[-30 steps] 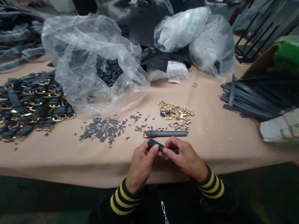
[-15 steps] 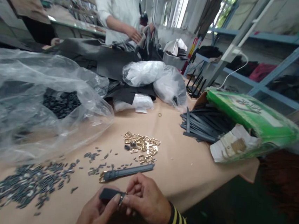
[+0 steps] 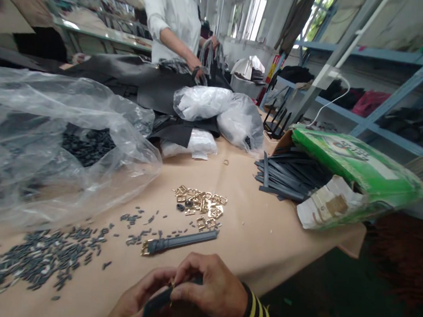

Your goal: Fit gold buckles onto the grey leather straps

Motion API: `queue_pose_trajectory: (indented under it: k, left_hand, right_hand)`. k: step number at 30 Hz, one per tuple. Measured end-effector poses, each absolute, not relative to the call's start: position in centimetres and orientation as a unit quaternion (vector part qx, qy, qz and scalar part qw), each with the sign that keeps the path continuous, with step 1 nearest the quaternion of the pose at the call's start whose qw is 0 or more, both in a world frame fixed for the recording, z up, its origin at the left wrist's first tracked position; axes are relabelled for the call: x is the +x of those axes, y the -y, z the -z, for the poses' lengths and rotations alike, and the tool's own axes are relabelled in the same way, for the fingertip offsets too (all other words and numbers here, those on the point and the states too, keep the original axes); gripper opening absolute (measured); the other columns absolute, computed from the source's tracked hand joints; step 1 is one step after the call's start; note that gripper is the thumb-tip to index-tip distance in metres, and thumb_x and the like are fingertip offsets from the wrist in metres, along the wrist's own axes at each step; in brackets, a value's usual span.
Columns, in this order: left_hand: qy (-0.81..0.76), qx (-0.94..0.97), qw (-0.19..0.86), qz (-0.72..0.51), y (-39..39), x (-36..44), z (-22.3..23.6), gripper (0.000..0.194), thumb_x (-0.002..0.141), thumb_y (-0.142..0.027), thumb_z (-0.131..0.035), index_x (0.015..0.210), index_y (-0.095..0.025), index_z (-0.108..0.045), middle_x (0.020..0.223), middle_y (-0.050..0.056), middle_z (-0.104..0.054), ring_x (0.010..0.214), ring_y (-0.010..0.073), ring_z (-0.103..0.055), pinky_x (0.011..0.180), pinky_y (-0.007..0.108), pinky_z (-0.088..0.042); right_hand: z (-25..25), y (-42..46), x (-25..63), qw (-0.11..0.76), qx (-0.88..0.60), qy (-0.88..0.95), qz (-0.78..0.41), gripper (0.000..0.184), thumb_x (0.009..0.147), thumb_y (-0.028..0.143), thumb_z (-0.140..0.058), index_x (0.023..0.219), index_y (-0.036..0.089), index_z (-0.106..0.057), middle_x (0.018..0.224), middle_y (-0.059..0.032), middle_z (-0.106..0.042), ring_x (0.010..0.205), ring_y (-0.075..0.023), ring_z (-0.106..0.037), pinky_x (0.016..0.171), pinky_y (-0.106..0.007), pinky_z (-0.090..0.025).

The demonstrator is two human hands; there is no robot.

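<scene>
The short strap (image 3: 156, 302) has tipped downward, light and limber, best held by its buckle (image 3: 172, 285), where the fingers (image 3: 201, 269) of the left hand (image 3: 138, 296) and right hand (image 3: 213, 291) pinch it.

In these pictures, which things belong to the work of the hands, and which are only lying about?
Belong to the work: left hand and right hand, holding a dark strap with a gold buckle; buckled strap; loose gold buckles; small dark pieces.

Lying about: clear plastic bag; white bags; green carton.
</scene>
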State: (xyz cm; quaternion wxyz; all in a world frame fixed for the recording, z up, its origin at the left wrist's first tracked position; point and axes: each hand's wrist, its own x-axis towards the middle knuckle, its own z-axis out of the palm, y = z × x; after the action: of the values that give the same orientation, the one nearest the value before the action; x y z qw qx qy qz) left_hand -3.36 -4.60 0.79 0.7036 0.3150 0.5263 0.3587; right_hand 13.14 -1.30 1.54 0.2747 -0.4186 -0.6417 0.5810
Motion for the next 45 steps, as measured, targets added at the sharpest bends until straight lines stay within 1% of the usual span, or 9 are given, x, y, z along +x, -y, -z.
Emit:
queue_pose_trajectory:
  k: [4,12,20,24,27,34,38,42,45]
  left_hand:
    - [-0.433,0.222,0.781,-0.391,5.7,-2.4,-0.5,0.022,0.065,-0.029,-0.07,0.078,-0.016,-0.058,0.072,0.0,-0.055,0.059,0.0089,-0.048,0.054,0.02,-0.042]
    - [-0.326,0.199,0.823,-0.42,6.0,-3.1,0.8,0.023,0.069,-0.026,-0.068,0.073,-0.015,-0.048,0.064,-0.003,-0.048,0.051,0.0051,-0.044,0.051,0.019,-0.036]
    - [-0.466,0.331,0.691,-0.443,5.6,-2.7,0.9,0.022,0.076,-0.032,-0.06,0.072,-0.014,-0.048,0.063,0.001,-0.059,0.057,0.0097,-0.051,0.057,0.022,-0.039]
    - [-0.545,0.345,0.611,-0.459,5.4,-2.4,0.6,0.023,0.075,-0.033,-0.06,0.071,-0.016,-0.045,0.054,-0.003,-0.056,0.05,0.009,-0.051,0.053,0.021,-0.04]
    - [-0.561,0.332,0.586,-0.481,5.2,-2.0,0.6,0.024,0.076,-0.034,-0.058,0.069,-0.017,-0.041,0.049,-0.006,-0.052,0.046,0.0078,-0.05,0.049,0.019,-0.039]
    - [-0.545,0.328,0.622,-0.457,4.8,-3.1,1.2,0.022,0.076,-0.035,-0.058,0.077,-0.016,-0.046,0.049,-0.008,-0.05,0.045,0.0075,-0.054,0.047,0.017,-0.039]
    - [-0.496,0.364,0.682,-0.396,4.1,-4.8,0.9,0.023,0.075,-0.034,-0.06,0.077,-0.011,-0.054,0.057,-0.002,-0.056,0.051,0.0082,-0.055,0.052,0.019,-0.042]
    - [-0.522,0.352,0.654,-0.419,3.5,-5.1,1.0,0.023,0.076,-0.034,-0.059,0.075,-0.012,-0.054,0.056,-0.001,-0.058,0.048,0.007,-0.051,0.049,0.018,-0.042]
    - [-0.552,0.321,0.632,-0.439,3.3,-4.9,1.6,0.023,0.075,-0.035,-0.06,0.075,-0.013,-0.051,0.058,-0.001,-0.059,0.046,0.0072,-0.051,0.046,0.019,-0.044]
  right_hand:
    - [-2.4,1.2,13.4,0.239,-0.39,0.67,-0.585,0.013,0.071,0.027,-0.065,0.077,0.016,-0.061,0.067,0.0019,-0.058,0.063,-0.0106,-0.053,0.059,-0.02,-0.04]
    - [-1.8,0.8,13.4,0.208,-0.37,0.684,-0.593,0.013,0.073,0.026,-0.064,0.076,0.014,-0.059,0.066,0.0013,-0.057,0.062,-0.0099,-0.051,0.057,-0.02,-0.04]
    - [-1.6,-0.4,14.3,0.1,-0.359,0.628,-0.684,0.021,0.082,0.032,-0.052,0.084,0.012,-0.057,0.063,0.0005,-0.058,0.044,-0.0055,-0.046,0.042,-0.016,-0.035]
    - [-2.0,-0.6,14.2,0.084,-0.332,0.617,-0.709,0.026,0.077,0.037,-0.059,0.082,0.012,-0.059,0.061,0.0013,-0.058,0.046,-0.0057,-0.045,0.043,-0.016,-0.034]
    - [-2.3,-0.7,13.8,0.1,-0.333,0.679,-0.646,0.026,0.072,0.035,-0.065,0.082,0.012,-0.062,0.067,0.0007,-0.059,0.057,-0.008,-0.048,0.052,-0.017,-0.035]
    - [-1.9,-0.9,13.2,0.081,-0.335,0.811,-0.473,0.023,0.085,0.026,-0.047,0.068,0.013,-0.056,0.054,0.0042,-0.046,0.049,-0.0065,-0.041,0.047,-0.018,-0.026]
    - [-2.2,-1.9,12.7,0.063,-0.331,0.848,-0.409,0.018,0.083,0.025,-0.05,0.071,0.015,-0.058,0.057,0.0027,-0.052,0.053,-0.0081,-0.046,0.049,-0.018,-0.029]
    - [-2.8,-5.3,11.5,0.053,-0.321,0.875,-0.358,0.017,0.085,0.029,-0.05,0.083,0.018,-0.062,0.07,-0.0002,-0.062,0.063,-0.0108,-0.055,0.058,-0.02,-0.036]
    - [-2.5,-8.5,10.0,0.049,-0.432,0.877,-0.202,0.016,0.085,0.028,-0.048,0.089,0.017,-0.06,0.083,-0.0041,-0.064,0.076,-0.0139,-0.058,0.067,-0.022,-0.04]
